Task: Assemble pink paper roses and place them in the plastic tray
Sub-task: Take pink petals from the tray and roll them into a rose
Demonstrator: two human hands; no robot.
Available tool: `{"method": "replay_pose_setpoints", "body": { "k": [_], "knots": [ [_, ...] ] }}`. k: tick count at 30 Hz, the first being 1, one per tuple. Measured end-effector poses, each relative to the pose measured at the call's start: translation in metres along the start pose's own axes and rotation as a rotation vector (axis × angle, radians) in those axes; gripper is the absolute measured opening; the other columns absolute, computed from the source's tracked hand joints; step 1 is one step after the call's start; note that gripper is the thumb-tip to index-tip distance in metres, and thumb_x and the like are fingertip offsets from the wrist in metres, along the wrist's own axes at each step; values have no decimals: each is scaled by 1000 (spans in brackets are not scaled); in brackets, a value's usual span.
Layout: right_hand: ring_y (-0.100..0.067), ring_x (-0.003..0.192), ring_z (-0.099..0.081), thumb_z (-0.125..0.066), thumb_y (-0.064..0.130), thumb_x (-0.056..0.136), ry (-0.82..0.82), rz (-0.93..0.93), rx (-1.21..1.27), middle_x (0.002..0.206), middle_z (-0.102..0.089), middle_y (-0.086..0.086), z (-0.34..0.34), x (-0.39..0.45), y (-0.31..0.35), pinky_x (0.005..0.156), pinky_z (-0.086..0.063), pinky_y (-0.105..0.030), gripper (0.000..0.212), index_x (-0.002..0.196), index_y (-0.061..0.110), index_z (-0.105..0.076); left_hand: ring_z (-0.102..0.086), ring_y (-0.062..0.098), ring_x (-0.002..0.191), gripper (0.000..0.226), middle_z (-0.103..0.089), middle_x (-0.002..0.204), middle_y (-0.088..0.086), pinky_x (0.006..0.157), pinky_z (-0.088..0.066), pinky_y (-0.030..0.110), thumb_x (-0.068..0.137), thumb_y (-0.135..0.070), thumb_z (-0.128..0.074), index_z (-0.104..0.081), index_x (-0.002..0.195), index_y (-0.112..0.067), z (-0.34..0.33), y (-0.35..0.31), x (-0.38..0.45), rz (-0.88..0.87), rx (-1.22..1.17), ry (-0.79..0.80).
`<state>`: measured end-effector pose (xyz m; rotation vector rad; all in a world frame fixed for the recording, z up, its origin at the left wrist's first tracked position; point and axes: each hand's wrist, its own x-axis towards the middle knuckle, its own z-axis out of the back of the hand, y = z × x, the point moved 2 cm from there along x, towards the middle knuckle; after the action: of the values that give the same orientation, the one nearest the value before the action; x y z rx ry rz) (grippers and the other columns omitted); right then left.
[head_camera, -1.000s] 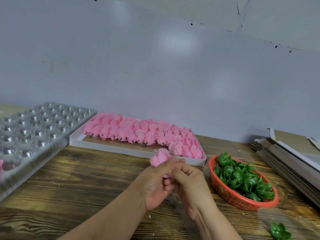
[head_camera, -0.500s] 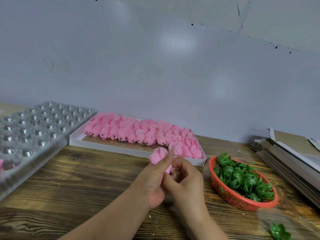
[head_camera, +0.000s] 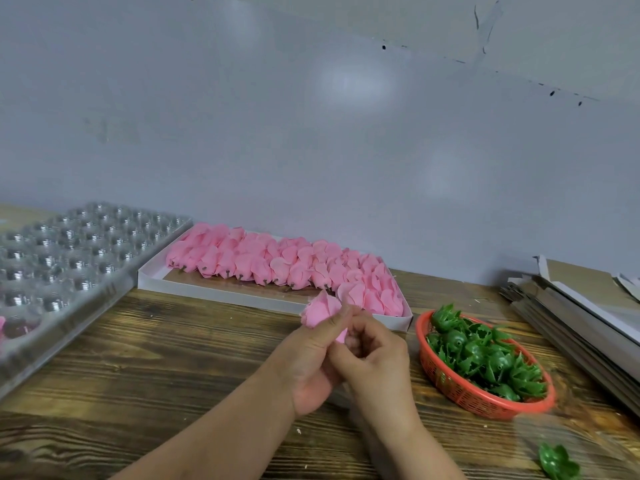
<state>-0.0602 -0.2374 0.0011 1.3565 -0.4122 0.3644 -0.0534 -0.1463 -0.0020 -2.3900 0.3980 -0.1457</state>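
Observation:
A pink paper rose is held over the wooden table, its petals pointing up and left. My left hand grips it from below with thumb and fingers. My right hand is curled against the rose's base, fingers pinching there; what they pinch is hidden. The clear plastic tray with many round cells lies at the far left. One pink rose sits in a cell at its left edge.
A white flat box holds several rows of pink roses behind my hands. A red basket of green plastic sepals stands to the right. One loose green sepal lies near the front edge. Stacked cardboard fills the right side.
Both hands stay together on the rose. The rose has tilted a little to the left and the right fingers have shifted at its base.

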Motion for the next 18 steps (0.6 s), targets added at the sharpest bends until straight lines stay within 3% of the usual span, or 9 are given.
{"method": "replay_pose_setpoints", "body": {
  "k": [3, 5, 7, 10, 13, 16, 18],
  "knots": [
    [-16, 55, -39, -68, 12, 62, 75, -184, 203, 55, -47, -9, -1, 1, -2, 53, -32, -29, 18, 58, -2, -58, -69, 18, 79, 23, -71, 90, 11, 74, -57, 31, 73, -29, -70, -79, 83, -10, 5, -3, 0, -10, 117, 8],
    [-11, 50, -43, -73, 8, 67, 137, -294, 313, 50, -51, -6, -1, 1, -3, 49, -35, -21, 16, 54, 9, -64, -65, 13, 64, 28, -71, 81, 6, 59, -52, 26, 71, -34, -71, -80, 85, -12, 5, -6, -2, 0, 176, 10],
    [-11, 49, -43, -70, 3, 76, 162, -340, 350, 50, -51, -6, 0, 0, -5, 47, -35, -17, 18, 59, 9, -66, -54, 13, 55, 36, -65, 72, 5, 56, -45, 25, 67, -38, -73, -79, 89, -11, 5, -6, -2, 18, 206, 1],
    [-8, 53, -44, -73, 6, 71, 149, -192, 158, 54, -53, 3, 0, -1, -2, 50, -37, -19, 10, 68, 10, -65, -63, 19, 68, 37, -70, 84, 10, 70, -53, 32, 64, -34, -73, -78, 88, -6, 7, -7, 2, 5, 128, -57],
    [-2, 51, -41, -73, 13, 68, 87, -6, -165, 51, -49, 12, -1, -3, -1, 50, -34, -19, 13, 70, 20, -62, -63, 19, 67, 36, -69, 79, 10, 67, -55, 29, 66, -32, -71, -76, 89, -5, 5, -4, 2, 13, 67, -89],
    [-4, 52, -35, -67, 19, 66, 75, -1, -73, 50, -43, 9, 0, -2, 0, 50, -30, -22, 14, 62, 9, -59, -67, 19, 74, 21, -71, 91, 11, 82, -55, 35, 70, -31, -68, -79, 67, -14, 3, -4, 2, -17, 104, -79],
    [-11, 53, -35, -65, 18, 67, 114, -77, 65, 52, -42, 1, 1, 0, 0, 51, -29, -26, 22, 58, 1, -55, -65, 22, 81, 22, -70, 96, 12, 92, -48, 41, 66, -35, -71, -79, 69, -15, 2, -5, 1, -11, 172, -57]
  ]
}}
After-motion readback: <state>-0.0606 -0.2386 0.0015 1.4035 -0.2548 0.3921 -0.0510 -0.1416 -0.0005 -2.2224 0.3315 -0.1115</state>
